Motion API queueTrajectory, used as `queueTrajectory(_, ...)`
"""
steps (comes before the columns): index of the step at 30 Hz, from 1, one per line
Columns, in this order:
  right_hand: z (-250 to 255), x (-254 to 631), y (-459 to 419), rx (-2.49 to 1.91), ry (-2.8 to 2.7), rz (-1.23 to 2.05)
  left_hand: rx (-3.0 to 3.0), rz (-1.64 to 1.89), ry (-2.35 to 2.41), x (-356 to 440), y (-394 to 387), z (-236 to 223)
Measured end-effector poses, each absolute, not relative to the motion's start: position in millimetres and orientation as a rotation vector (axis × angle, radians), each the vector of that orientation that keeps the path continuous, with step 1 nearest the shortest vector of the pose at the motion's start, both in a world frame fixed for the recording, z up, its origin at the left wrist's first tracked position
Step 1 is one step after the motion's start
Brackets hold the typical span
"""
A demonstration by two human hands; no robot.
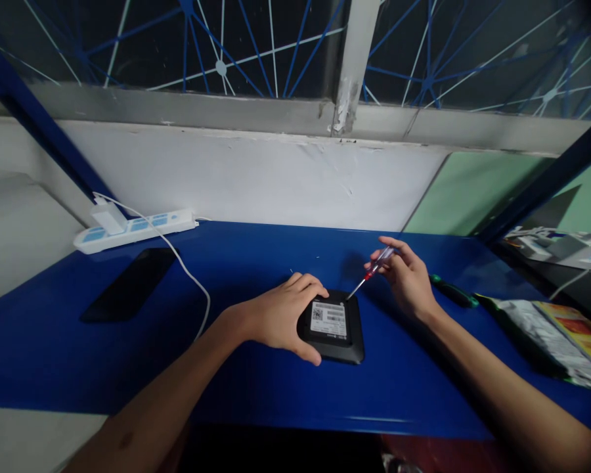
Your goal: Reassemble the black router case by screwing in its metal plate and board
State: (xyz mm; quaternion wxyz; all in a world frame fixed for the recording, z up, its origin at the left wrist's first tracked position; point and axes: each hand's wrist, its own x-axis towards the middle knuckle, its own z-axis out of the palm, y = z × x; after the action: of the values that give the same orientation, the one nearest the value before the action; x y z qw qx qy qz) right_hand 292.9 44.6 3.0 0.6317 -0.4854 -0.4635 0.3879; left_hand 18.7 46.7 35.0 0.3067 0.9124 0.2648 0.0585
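Observation:
A flat black square device [355, 341] lies on the blue table, its labelled side facing up. The white label [329, 320] carries a printed code and small text that I cannot read. My left hand [289, 314] grips the device by its left side, thumb at the near edge and fingers over the far edge. In my right hand [408, 279] is a screwdriver [373, 271] with a clear and red handle, pinched between thumb and fingers. Its shaft slants down to the left, and the tip meets the device near its far right corner. Any screw under the tip is too small to make out.
A white power strip [140, 230] with a plug and cable stands at the back left, near a dark flat slab [131, 284]. On the right lie a green-handled tool [454, 291] and a shiny packet [546, 335]. Blue table [256, 394] shows around the device.

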Motion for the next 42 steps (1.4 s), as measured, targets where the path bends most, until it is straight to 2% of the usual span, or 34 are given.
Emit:
queueTrajectory(18, 2, 290, 49, -1.16, -0.893, 1.065, 2.414, 0.134, 0.703, 20, 47, 37)
queueTrajectory(42, -12, 295, 55, -1.15, -1.015, 0.927, 2.476, 0.1, 0.731, 20, 44, 39)
